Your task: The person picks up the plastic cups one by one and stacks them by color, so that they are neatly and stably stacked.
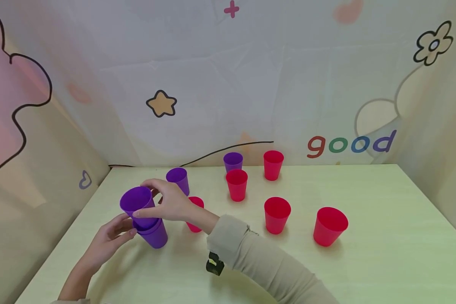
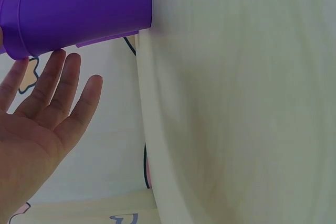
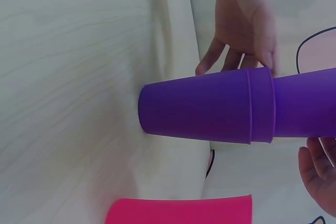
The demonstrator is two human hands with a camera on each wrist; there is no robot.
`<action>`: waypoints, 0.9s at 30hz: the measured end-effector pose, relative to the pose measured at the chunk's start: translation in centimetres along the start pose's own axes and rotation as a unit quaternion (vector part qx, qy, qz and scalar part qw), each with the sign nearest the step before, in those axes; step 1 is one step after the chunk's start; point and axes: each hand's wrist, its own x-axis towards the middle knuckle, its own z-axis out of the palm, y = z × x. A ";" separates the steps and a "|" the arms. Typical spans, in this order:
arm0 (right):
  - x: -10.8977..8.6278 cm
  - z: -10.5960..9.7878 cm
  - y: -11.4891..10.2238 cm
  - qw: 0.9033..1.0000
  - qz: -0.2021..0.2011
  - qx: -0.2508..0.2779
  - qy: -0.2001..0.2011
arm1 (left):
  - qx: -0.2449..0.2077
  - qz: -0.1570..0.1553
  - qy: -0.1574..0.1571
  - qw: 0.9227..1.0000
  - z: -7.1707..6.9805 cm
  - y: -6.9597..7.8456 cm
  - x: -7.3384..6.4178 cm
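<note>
Nesting appears in hand: your right hand [image 1: 171, 203] pinches the upper purple cup [image 1: 137, 201], base inside the purple stack [image 1: 156, 236] on the table [image 1: 395, 253], your left hand [image 1: 104, 242] spread loosely beside it, contact unclear; next likely needs a straight push down.

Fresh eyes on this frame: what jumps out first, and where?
First, the upper purple cup at the front left, held by the right hand, its base down inside a purple cup stack on the table, with the left hand at the stack's rim. Next, the five bright red cups, spread from beside that stack across to the right. Then the multicoloured word "good", low on the backdrop, right of centre.
</note>
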 end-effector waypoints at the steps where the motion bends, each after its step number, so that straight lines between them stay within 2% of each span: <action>1: 0.0 0.1 0.1 1.000 0.001 -0.004 -0.003 | 0.000 0.001 0.000 1.000 0.0 0.0 0.0; 15: -0.3 1.0 1.3 0.999 0.031 -0.024 -0.021 | -0.011 0.017 0.001 1.000 -0.1 0.0 0.1; 27: -0.7 2.0 2.1 0.996 0.074 -0.043 -0.030 | -0.003 0.012 0.000 1.000 0.0 0.2 0.0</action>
